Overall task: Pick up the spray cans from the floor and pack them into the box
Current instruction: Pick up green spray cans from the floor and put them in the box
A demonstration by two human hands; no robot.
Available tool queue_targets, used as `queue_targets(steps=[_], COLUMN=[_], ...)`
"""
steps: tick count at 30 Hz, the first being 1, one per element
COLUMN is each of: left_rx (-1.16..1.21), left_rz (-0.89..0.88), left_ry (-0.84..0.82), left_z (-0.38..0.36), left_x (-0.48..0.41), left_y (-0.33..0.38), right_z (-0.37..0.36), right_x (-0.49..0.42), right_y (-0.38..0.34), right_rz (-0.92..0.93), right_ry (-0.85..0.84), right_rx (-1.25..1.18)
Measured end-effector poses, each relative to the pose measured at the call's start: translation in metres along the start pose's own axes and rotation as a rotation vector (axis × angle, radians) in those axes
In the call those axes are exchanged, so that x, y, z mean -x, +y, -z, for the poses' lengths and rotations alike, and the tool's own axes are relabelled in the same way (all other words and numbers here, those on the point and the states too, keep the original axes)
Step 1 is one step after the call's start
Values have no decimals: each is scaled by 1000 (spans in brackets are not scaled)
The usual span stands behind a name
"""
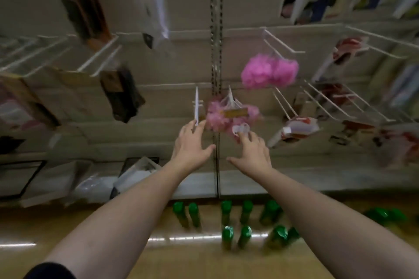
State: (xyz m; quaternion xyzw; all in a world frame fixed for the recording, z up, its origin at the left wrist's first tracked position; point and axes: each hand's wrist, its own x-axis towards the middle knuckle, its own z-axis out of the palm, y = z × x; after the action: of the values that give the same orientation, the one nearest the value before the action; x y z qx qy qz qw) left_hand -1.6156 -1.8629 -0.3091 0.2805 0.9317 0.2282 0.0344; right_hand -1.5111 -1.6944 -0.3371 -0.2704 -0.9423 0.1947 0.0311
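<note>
Several spray cans with green caps [226, 212] stand upright on the wooden floor at the foot of a shop shelf, in two rough rows; more green caps [383, 215] show at the right. Both my arms reach forward above them. My left hand [192, 145] is spread, its fingertips at a white peg hook [196, 106]. My right hand [251, 149] is spread too, its fingers touching a pink mesh sponge [226, 115] that hangs from a hook. Neither hand holds a can. No box is in view. The whole frame is blurred.
A beige peg wall [158, 102] with white wire hooks fills the view. A second pink sponge [268, 72] hangs higher right. Packaged goods [297, 130] hang to the right, dark packets [121, 95] to the left. Plastic-wrapped items [136, 174] lie on the bottom shelf.
</note>
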Motion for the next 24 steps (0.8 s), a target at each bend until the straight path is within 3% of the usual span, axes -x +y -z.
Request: queue_targets(steps=[5,11,18,24], left_rx=[8,55,99,110], left_rz=[-12,55,118,217], left_ry=[-105,-322,-532,-656], left_z=[-77,-172,-311,-460], left_x=[-10,-7,21,65], left_y=[24,0,-79,-173], right_z=[-27,-97,-240,-399], right_x=[-4,10,37,61], right_y=[68,126,201,275], right_rz=[-101,-234,-454,-530], right_ry=[-89,-172,-294,-376], right_rx=[-45,-42,-112,-184])
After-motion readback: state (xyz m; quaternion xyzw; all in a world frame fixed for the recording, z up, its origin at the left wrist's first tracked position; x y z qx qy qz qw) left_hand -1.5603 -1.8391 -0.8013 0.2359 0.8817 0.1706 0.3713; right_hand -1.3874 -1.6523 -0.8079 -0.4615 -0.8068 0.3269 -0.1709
